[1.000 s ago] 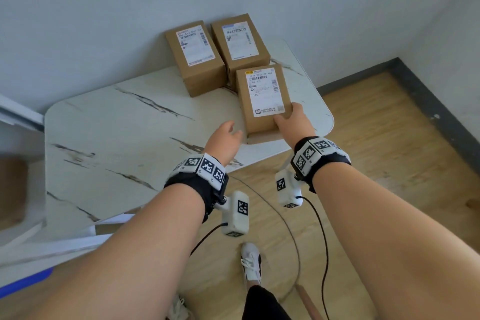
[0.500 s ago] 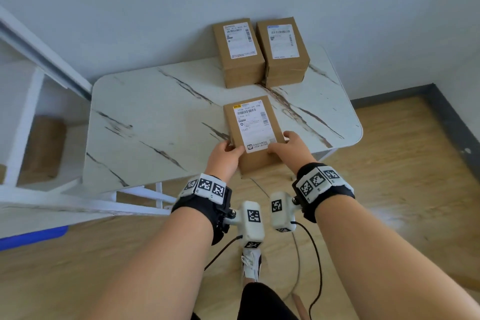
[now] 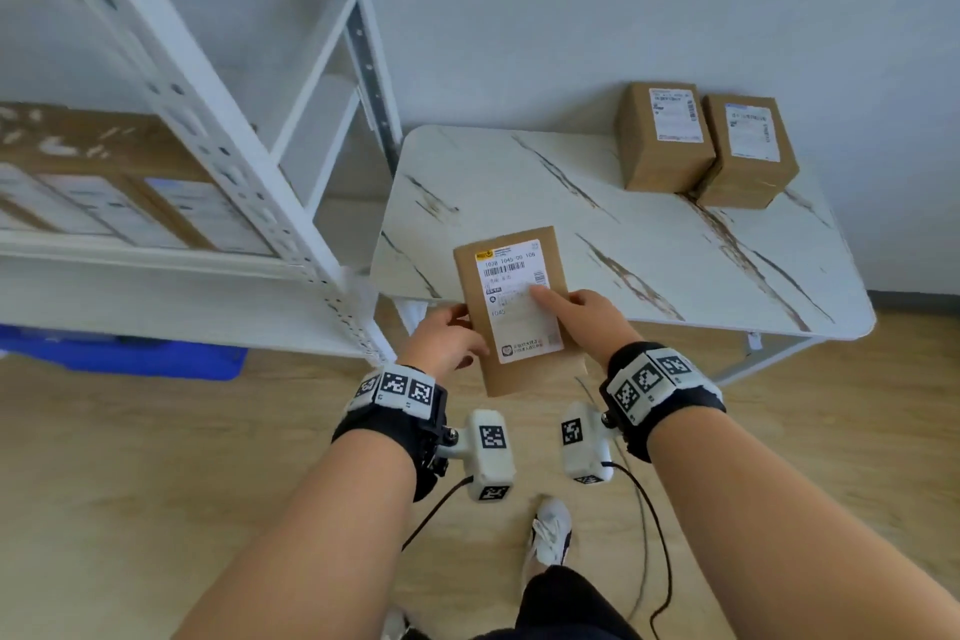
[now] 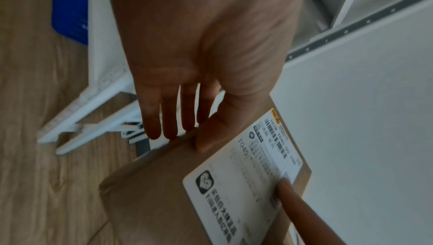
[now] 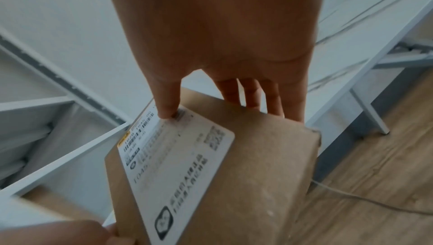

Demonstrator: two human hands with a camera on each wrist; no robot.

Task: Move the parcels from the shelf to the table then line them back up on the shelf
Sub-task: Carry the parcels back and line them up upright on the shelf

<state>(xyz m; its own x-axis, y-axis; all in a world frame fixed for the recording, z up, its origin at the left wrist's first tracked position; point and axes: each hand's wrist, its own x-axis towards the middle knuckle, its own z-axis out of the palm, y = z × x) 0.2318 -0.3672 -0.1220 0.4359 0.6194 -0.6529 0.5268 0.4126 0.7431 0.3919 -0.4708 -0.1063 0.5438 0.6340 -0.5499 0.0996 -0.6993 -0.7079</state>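
Note:
A brown cardboard parcel (image 3: 519,307) with a white shipping label hangs in the air over the front left edge of the marble table (image 3: 649,255). My left hand (image 3: 447,340) grips its left side, thumb on top and fingers down the side. My right hand (image 3: 587,317) grips its right side, thumb pressed on the label. The wrist views show the same parcel (image 4: 211,193) (image 5: 222,165) held between my left hand (image 4: 199,100) and my right hand (image 5: 222,91). Two more parcels (image 3: 665,135) (image 3: 748,151) stand side by side at the table's back right. The white metal shelf (image 3: 171,276) stands to the left.
Blurred brown boxes (image 3: 104,182) sit on a shelf board at the left. A blue bin (image 3: 124,353) lies under the shelf on the wooden floor. A grey wall runs behind the table. My shoe (image 3: 550,530) and wrist cables are below the hands.
Both hands have lifted the parcel off the table and carried it left toward the shelf. The view has swung left, bringing the shelf into sight.

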